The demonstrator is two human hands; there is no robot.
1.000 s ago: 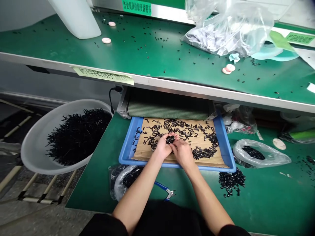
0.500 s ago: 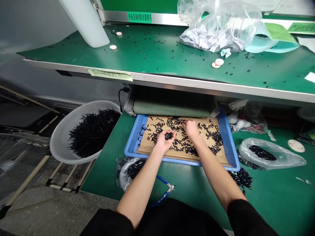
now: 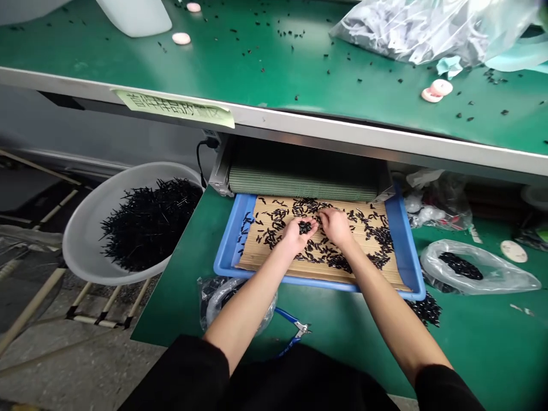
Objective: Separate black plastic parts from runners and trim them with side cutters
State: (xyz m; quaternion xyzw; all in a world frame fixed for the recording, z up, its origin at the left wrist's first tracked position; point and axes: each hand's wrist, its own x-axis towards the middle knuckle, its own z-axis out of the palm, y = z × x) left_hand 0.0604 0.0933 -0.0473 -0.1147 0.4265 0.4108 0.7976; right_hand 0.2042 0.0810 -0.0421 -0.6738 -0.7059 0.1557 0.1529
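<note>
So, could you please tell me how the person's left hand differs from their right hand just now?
The left hand lies palm up, cupping a clump of black pieces; the right hand shows its back, with nothing visible in it. Both are over the tan mat in the blue tray.

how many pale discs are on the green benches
5: first disc, second disc at upper bench's left; third disc, fourth disc touching at its right; fifth disc on lower bench; more may be hidden
</note>
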